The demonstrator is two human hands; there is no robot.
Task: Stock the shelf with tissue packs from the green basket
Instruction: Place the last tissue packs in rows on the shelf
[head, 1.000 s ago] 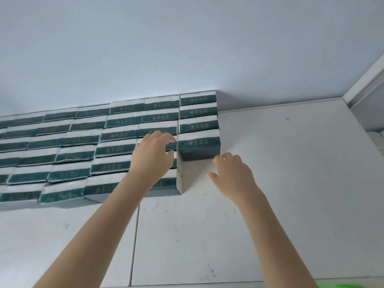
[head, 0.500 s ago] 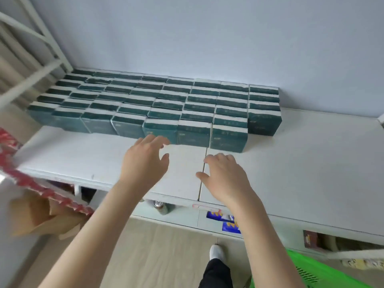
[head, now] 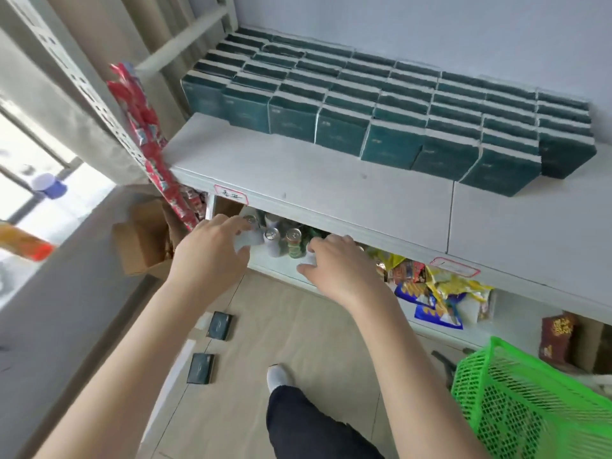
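Fingers (head: 240, 223) of left hand (head: 212, 260) seen loosely curled, nothing grasped; same noted for right hand (head: 337, 273). Both hands seen in front of cans (head: 293, 241) stored under shelf (head: 298, 180). Rows of tissue packs (head: 381, 104) stacked at shelf back. Green basket (head: 516, 402) seen at lower right. Two dark packs (head: 219, 325) seen lying on floor (head: 314, 332).

Top: dark green tissue packs (head: 390, 104) on white shelf board (head: 314, 180), at its back.
Underneath: metal drink cans (head: 293, 241) left of foil snack bags (head: 443, 293).
Front right: green plastic mesh basket (head: 516, 402).
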